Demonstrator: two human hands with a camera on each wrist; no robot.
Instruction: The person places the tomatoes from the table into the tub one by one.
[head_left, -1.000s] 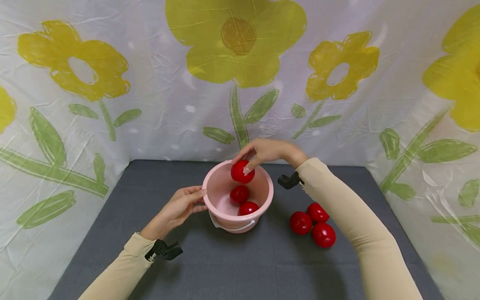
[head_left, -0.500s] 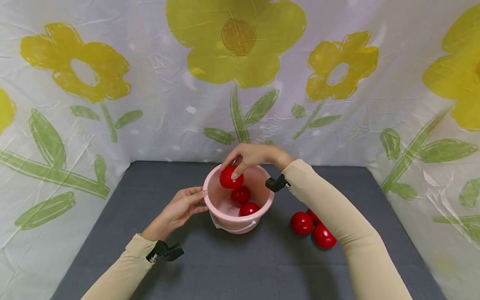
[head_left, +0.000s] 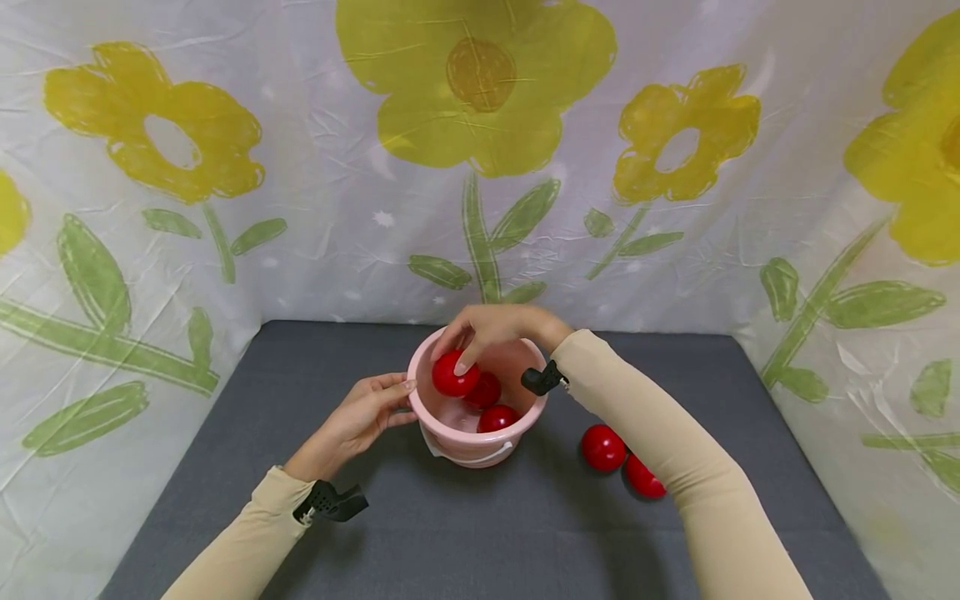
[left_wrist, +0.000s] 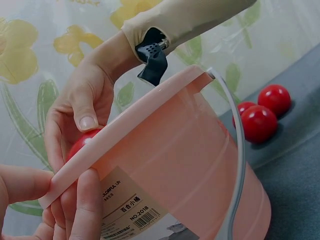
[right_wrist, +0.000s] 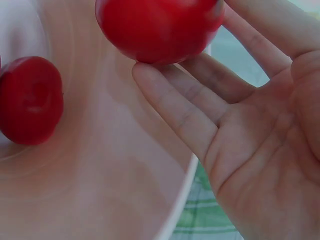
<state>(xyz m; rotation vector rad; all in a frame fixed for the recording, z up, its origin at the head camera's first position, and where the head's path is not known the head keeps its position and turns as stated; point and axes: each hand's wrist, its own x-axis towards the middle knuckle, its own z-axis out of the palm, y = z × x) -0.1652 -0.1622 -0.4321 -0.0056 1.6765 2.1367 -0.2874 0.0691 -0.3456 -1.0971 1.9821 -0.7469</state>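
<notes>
My left hand (head_left: 367,407) pinches the left rim of a pink bucket (head_left: 465,436), with fingers against its outer wall. The bucket stands upright on the table, its white handle (head_left: 480,457) hanging down in front. Inside its mouth, my right hand (head_left: 491,327) grips a shiny red tomato (head_left: 455,374) from above, between thumb and fingers. Two other tomatoes lie in the bucket: one (head_left: 483,390) partly behind the held one, the other (head_left: 498,417) nearer the front. In the right wrist view, fingertips touch the underside of the held tomato (right_wrist: 160,30).
On the dark grey tablecloth (head_left: 480,533), right of the bucket, lie more tomatoes (head_left: 602,447), partly covered by the right sleeve (head_left: 675,450) in the head view. The left wrist view shows three of these tomatoes (left_wrist: 259,123). A flower-printed curtain (head_left: 337,242) hangs behind the table.
My right hand has moved left and down with the tomato, lowering it deeper into the bucket. The right sleeve now covers more of the tomatoes outside. My left hand stays at the rim.
</notes>
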